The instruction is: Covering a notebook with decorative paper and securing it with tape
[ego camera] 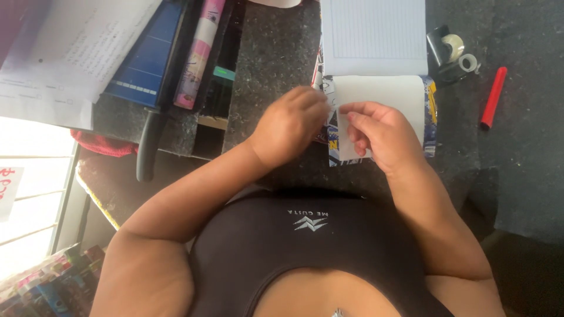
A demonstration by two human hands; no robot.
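An open notebook (373,36) with lined pages lies on the dark stone counter, its near flap white (388,97) over a colourful printed cover. My left hand (289,124) rests on the flap's left edge, fingers curled, touching the cover. My right hand (382,134) pinches the white flap near its lower left corner. Both hands meet at the notebook's near left part.
A red marker (493,97) lies at the right, with tape rolls in a black dispenser (453,51) behind it. At the left are a blue paper cutter (147,58) with a black handle, white sheets (70,47) and a pink case (200,53).
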